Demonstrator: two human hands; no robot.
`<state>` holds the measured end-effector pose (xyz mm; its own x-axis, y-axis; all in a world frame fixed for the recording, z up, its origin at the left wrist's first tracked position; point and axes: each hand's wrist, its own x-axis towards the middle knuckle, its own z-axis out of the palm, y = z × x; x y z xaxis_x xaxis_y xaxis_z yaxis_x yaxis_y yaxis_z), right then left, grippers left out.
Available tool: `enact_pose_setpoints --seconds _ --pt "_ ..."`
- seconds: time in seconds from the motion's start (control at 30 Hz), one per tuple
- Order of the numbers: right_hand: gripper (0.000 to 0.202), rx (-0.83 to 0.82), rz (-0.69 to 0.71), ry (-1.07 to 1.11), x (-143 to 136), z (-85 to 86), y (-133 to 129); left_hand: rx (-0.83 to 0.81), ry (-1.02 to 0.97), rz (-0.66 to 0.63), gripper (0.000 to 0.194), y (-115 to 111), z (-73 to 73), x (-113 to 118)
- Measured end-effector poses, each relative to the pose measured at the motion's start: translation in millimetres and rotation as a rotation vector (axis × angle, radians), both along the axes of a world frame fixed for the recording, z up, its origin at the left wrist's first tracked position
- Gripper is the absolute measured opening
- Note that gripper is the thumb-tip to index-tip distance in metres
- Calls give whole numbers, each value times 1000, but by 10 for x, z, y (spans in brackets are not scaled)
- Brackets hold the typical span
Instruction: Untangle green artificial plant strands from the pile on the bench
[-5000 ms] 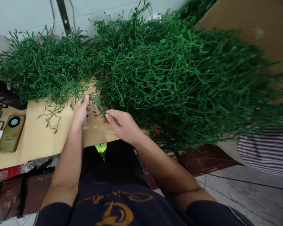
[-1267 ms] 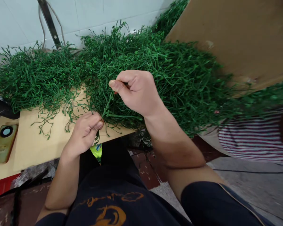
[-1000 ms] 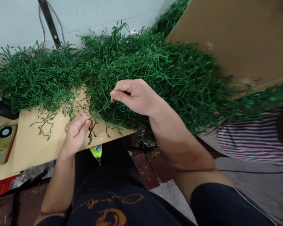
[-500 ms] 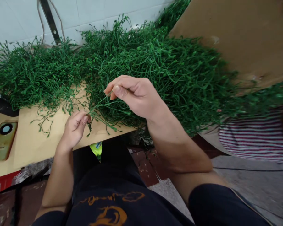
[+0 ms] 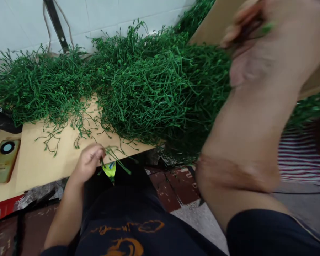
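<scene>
My left hand [image 5: 90, 158] is closed on a small bunch of thin green stems [image 5: 120, 161] with little bud-like tips, in front of the table's edge. The stems stick out to the right of its fingers. At the upper right, close to the camera, my right hand [image 5: 252, 42] is raised and smeared by motion. Its fingers are curled, and a green tip [image 5: 268, 27] shows by the palm; the rest of that stem is mostly hidden. Behind both hands lies a large tangled heap of green stems [image 5: 149, 92].
A tan board [image 5: 40, 156] carries loose stems. At left are a gold phone [image 5: 5, 160] and a black object [image 5: 1, 119]. A brown cardboard sheet [image 5: 210, 21] leans behind my right arm. Striped cloth [image 5: 298, 156] shows at right, and a yellow-green packet [image 5: 110, 172] hangs below the board.
My right hand has swung up and right, away from the stems in my left hand, toward the cardboard. My left hand has lowered slightly, still gripping its stems.
</scene>
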<state>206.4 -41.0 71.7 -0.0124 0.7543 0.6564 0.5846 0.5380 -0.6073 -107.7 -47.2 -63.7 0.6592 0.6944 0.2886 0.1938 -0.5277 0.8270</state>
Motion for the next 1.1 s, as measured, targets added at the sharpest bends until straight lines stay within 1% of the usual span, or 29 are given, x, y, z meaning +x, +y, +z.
enact_pose_setpoints --seconds 0.07,0.13,0.2,0.27,0.3,0.33,0.37,0.4,0.43,0.47,0.5,0.53,0.63,0.7,0.8,0.87,0.93,1.03,1.1 --pt "43 -5 -72 -33 -73 -19 -148 -21 -80 78 36 80 33 0" --pt "37 11 -160 -65 -159 -84 -284 -44 -108 123 36 152 104 41" --pt "32 58 -280 -80 -249 -178 -374 -55 -121 154 36 199 174 104" --pt "29 112 -394 -97 -398 -308 -404 -40 -133 182 37 224 218 167" --pt "30 99 -385 -113 -507 -390 -397 -29 -134 192 38 230 229 193" --pt "32 65 -332 -128 -636 -479 -378 -20 -131 198 38 234 236 214" --pt "34 -43 -167 -141 -775 -571 -348 -11 -130 201 38 236 240 228" --pt "35 -163 34 -126 -909 -660 -312 -7 -131 199 37 235 244 236" --pt "35 -260 207 -86 -1026 -740 -272 -6 -135 192 36 232 249 235" --pt "35 -342 339 -29 -1114 -805 -230 -5 -139 183 34 228 256 228" --pt "36 -398 419 34 -1170 -853 -192 -1 -140 178 33 226 264 215" --pt "36 -435 457 89 -1194 -883 -158 8 -136 173 33 228 273 197" --pt "36 -493 465 157 -1166 -912 -93 57 -80 188 33 290 269 143" --pt "33 -510 454 148 -1163 -929 -69 87 -19 227 30 402 221 119" --pt "27 -556 378 146 -1269 -1006 -33 101 83 290 25 652 78 97" --pt "29 -604 310 150 -1372 -1088 4 120 142 324 24 820 -33 80" --pt "32 -646 249 148 -1456 -1177 50 145 192 357 23 939 -126 59" --pt "33 -649 200 116 -1526 -1294 106 125 271 386 23 1007 -203 45" --pt "32 -605 172 82 -1553 -1318 87 85 312 394 23 1020 -225 46"
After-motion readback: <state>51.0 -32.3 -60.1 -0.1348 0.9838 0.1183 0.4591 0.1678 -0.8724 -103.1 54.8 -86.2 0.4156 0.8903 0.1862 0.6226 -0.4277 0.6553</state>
